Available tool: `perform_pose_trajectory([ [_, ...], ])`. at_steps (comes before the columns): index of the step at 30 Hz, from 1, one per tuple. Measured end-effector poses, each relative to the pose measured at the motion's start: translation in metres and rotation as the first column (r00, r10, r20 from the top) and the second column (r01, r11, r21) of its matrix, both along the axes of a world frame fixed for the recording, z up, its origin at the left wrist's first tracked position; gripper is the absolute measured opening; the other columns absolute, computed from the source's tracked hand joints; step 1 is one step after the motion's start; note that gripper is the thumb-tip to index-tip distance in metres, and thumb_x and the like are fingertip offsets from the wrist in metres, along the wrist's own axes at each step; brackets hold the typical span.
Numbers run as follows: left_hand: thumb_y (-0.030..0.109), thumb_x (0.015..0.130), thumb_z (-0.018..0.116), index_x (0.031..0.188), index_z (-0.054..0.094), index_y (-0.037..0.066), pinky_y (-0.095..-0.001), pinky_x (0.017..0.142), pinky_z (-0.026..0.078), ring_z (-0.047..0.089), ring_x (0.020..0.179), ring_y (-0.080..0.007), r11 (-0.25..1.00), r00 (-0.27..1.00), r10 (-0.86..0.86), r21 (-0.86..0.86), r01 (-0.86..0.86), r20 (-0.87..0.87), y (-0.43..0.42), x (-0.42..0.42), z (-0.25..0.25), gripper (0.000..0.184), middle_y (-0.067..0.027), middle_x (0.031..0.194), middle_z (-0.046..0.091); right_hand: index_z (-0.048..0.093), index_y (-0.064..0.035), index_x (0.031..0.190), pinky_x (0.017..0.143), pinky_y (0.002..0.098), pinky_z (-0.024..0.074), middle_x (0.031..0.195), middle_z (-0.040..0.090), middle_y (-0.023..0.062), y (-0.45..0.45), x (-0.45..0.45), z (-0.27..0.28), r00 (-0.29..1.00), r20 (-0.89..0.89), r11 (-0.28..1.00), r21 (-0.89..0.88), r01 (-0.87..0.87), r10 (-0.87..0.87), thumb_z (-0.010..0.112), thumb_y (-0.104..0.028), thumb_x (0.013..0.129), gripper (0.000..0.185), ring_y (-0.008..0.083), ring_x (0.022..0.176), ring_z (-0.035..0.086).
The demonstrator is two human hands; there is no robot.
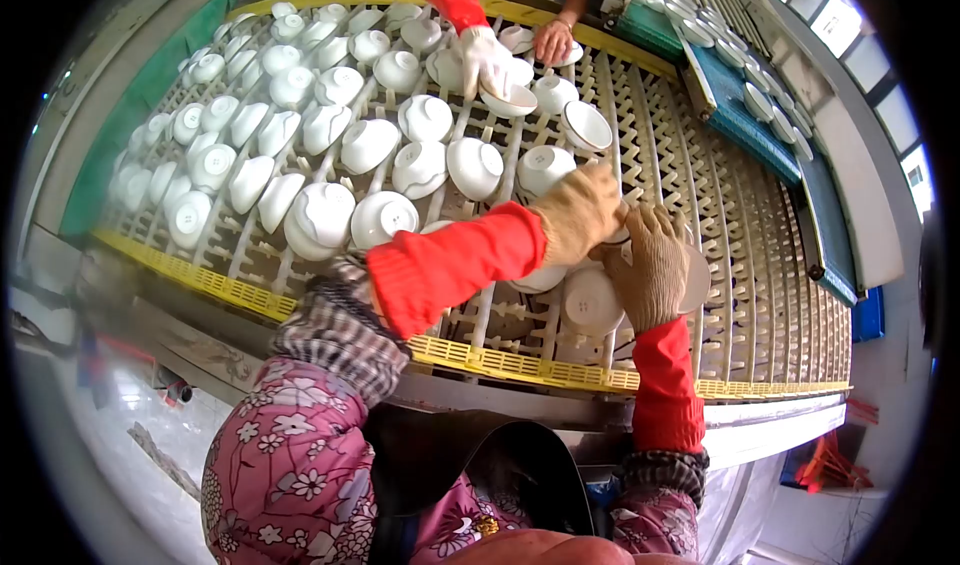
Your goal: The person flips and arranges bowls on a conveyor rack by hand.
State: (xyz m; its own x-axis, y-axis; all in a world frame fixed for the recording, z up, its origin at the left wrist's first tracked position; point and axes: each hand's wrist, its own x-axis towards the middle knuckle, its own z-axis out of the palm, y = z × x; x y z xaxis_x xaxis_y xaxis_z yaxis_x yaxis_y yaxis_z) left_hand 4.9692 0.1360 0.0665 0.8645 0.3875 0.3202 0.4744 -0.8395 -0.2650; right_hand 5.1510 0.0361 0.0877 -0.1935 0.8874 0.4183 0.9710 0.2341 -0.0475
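Note:
My left hand (582,213), in a tan knit glove below a red sleeve, reaches across the rack with its fingers curled. Close beside it, my right hand (648,267) wears a matching glove, its fingers bent over too. Both hands close on a white bowl (624,249) that is mostly hidden between them. Partly behind my right hand shows another white bowl (698,279). An upturned white bowl (590,302) lies just below the hands, and one more bowl (546,169) rests above my left hand.
Many upturned white bowls (325,213) cover the left of the pegged conveyor (740,265), edged by a yellow guard (500,367). Across it, a co-worker's gloved hand (486,63) touches a bowl (510,102); their bare hand (553,41) is nearby. A blue-green belt (745,115) carries dishes at upper right.

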Motion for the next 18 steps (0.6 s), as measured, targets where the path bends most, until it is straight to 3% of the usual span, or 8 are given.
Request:
perform_pose_trajectory([
  [2,0.038,0.094,0.080,0.107,0.083,0.009,-0.0409,0.103,0.049,0.067,0.107,-0.0244,0.994,0.958,-0.023,-0.109,-0.009,-0.287,0.000,0.018,-0.019,0.032,-0.0060,0.105,0.078,0.070,-0.0061,0.142,0.135,0.0633,0.0304,0.151,0.066,0.0177,-0.009,0.005,0.004,0.997,0.024,0.996,-0.054,0.071,-0.069,0.087,-0.026,0.080,0.067,0.0424,0.148,0.058],
  [5,0.045,0.095,0.078,0.101,0.083,0.006,-0.0445,0.099,0.054,0.069,0.112,-0.0280,0.848,0.999,0.052,-0.529,-0.042,0.004,0.007,0.011,-0.020,0.040,-0.0084,0.102,0.080,0.071,-0.0070,0.141,0.135,0.0608,0.0318,0.157,0.064,0.0210,-0.036,0.014,0.025,0.991,0.031,0.985,-0.109,0.131,-0.128,0.085,-0.026,0.081,0.064,0.0432,0.149,0.057],
  [8,0.039,0.092,0.084,0.109,0.082,0.004,-0.0494,0.097,0.059,0.072,0.110,-0.0335,0.741,0.928,0.260,-0.671,-0.016,0.266,0.005,-0.020,-0.026,0.039,-0.0116,0.097,0.078,0.069,-0.0025,0.139,0.113,0.0521,0.0542,0.128,0.076,0.0232,-0.060,0.049,0.006,0.993,-0.042,0.978,-0.182,0.103,-0.112,0.087,-0.023,0.079,0.066,0.0441,0.124,0.071],
  [9,0.037,0.091,0.085,0.113,0.082,0.005,-0.0496,0.097,0.060,0.072,0.108,-0.0342,0.723,0.892,0.317,-0.690,-0.008,0.322,0.012,-0.037,-0.025,0.039,-0.0119,0.097,0.078,0.070,-0.0015,0.138,0.107,0.0503,0.0587,0.120,0.079,0.0233,-0.062,0.053,0.004,0.987,-0.087,0.963,-0.246,0.113,-0.138,0.087,-0.022,0.078,0.066,0.0445,0.117,0.074],
  [11,0.032,0.092,0.087,0.127,0.076,0.006,-0.0447,0.097,0.062,0.075,0.107,-0.0340,0.993,0.906,-0.064,-0.066,0.101,0.419,0.026,-0.091,-0.012,0.045,-0.0126,0.104,0.078,0.075,0.0000,0.118,0.082,0.0518,0.0612,0.092,0.077,0.0233,-0.064,0.055,0.011,0.990,-0.071,0.954,-0.285,0.093,-0.118,0.085,-0.023,0.080,0.045,0.0450,0.088,0.076],
  [13,0.034,0.096,0.083,0.139,0.068,0.011,-0.0485,0.088,0.064,0.079,0.098,-0.0374,1.000,0.826,-0.020,0.014,0.015,0.563,0.059,-0.147,-0.013,0.051,-0.0161,0.108,0.079,0.076,-0.0002,0.105,0.076,0.0535,0.0595,0.085,0.075,0.0233,-0.061,0.062,0.011,0.991,-0.063,0.932,-0.351,0.086,-0.115,0.084,-0.025,0.082,0.034,0.0437,0.081,0.075],
  [15,0.032,0.092,0.086,0.149,0.061,0.011,-0.0482,0.088,0.065,0.080,0.101,-0.0382,0.848,0.779,0.518,-0.335,-0.411,0.353,0.049,-0.184,0.052,0.065,-0.0153,0.107,0.079,0.075,-0.0009,0.094,0.070,0.0544,0.0566,0.077,0.071,0.0231,-0.058,0.059,0.006,0.993,-0.113,0.970,-0.243,0.007,-0.036,0.080,-0.027,0.087,0.028,0.0444,0.074,0.073],
  [18,0.041,0.091,0.085,0.153,0.056,0.009,-0.0501,0.095,0.063,0.079,0.115,-0.0407,0.753,0.593,0.656,-0.352,-0.556,0.468,0.106,-0.264,0.035,0.076,-0.0196,0.122,0.080,0.075,-0.0015,0.092,0.068,0.0539,0.0560,0.076,0.070,0.0237,-0.055,0.054,0.007,0.989,-0.144,0.975,-0.221,-0.014,-0.018,0.077,-0.027,0.090,0.025,0.0457,0.072,0.072],
])
